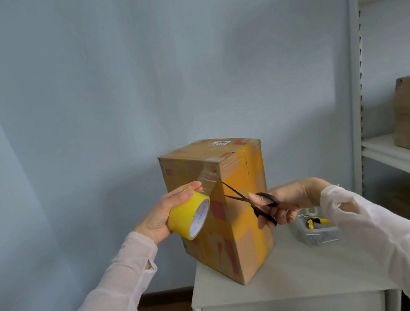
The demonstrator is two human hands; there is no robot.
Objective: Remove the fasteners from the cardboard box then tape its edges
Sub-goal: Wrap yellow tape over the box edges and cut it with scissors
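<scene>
Cardboard box (248, 228), tape roll (186, 217) beside, scissors (260, 210) open at edge

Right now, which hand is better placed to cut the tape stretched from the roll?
Probably the right hand: it grips the black-handled scissors, blades open beside the clear strip of tape stretched to the tall cardboard box. The left hand is busy holding the yellow tape roll.
</scene>
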